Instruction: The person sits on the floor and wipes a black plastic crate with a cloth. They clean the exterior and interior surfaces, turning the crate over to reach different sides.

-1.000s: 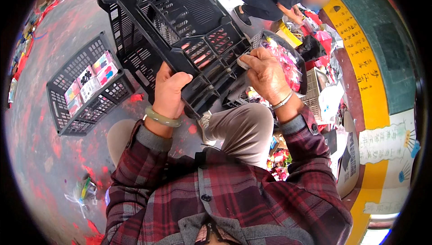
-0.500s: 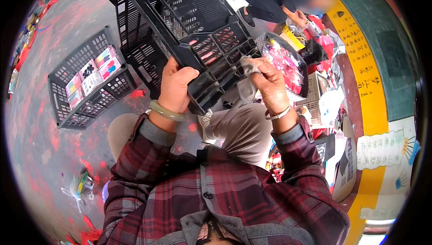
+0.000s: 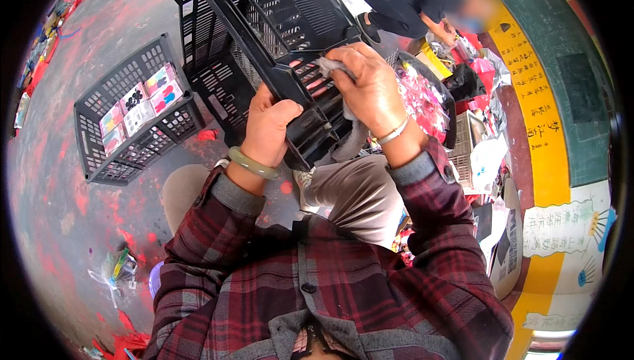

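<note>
A large black plastic crate [image 3: 228,16] is tilted up in front of me, its slotted side and ribbed edge facing my hands. My left hand [image 3: 269,125] grips the crate's near edge, thumb on top and the other fingers hidden behind the slotted wall. In my right hand [image 3: 370,86] is a crumpled grey cloth [image 3: 353,137], pinched between thumb and fingers. One end of the cloth lies against the crate's ribbed edge, and the rest hangs down beside it.
To the left a second black crate [image 3: 99,162] holds several colourful square packs [image 3: 139,99]. On the right stand a container of red and pink packets [image 3: 422,96] and a pale basket [image 3: 462,155]. Another person [image 3: 409,3] crouches at the far right. A clear bag [image 3: 115,274] lies at lower left.
My right hand has moved left and slightly up with the cloth, onto the crate's ribbed edge. The crate and my left hand have shifted slightly right in view.
</note>
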The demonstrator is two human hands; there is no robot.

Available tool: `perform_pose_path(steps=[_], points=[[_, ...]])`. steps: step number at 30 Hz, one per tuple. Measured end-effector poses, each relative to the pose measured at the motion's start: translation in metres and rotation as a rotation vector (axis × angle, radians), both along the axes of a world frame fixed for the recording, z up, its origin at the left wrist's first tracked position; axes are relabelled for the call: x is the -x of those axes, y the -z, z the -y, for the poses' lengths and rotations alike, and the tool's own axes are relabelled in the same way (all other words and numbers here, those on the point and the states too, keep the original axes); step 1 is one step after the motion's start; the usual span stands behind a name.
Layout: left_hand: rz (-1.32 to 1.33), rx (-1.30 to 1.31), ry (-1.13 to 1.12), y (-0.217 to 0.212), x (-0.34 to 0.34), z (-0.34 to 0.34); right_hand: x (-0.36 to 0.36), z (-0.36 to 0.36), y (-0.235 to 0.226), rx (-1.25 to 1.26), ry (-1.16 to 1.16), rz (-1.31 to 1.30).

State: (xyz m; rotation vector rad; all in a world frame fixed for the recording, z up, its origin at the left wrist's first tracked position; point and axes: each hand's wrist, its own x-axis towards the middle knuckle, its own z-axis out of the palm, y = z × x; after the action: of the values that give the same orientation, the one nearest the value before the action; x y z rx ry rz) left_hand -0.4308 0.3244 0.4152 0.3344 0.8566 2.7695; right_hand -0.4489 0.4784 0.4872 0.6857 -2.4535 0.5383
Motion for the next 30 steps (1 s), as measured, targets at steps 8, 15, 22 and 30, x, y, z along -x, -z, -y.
perform_pose_path(steps=[8,15,22,30], points=[[-0.007,-0.047,0.01,0.002,0.0,-0.006,0.012,0.012,0.001,-0.354,0.141,-0.131],[-0.007,0.047,-0.016,0.008,-0.006,-0.008,-0.005,0.026,-0.014,-0.645,0.244,-0.033],[0.003,0.013,-0.009,0.008,-0.004,-0.01,-0.014,0.012,-0.018,-0.569,0.252,0.204],[-0.058,0.009,0.023,0.007,-0.009,-0.013,-0.005,-0.05,-0.024,0.2,0.053,0.882]])
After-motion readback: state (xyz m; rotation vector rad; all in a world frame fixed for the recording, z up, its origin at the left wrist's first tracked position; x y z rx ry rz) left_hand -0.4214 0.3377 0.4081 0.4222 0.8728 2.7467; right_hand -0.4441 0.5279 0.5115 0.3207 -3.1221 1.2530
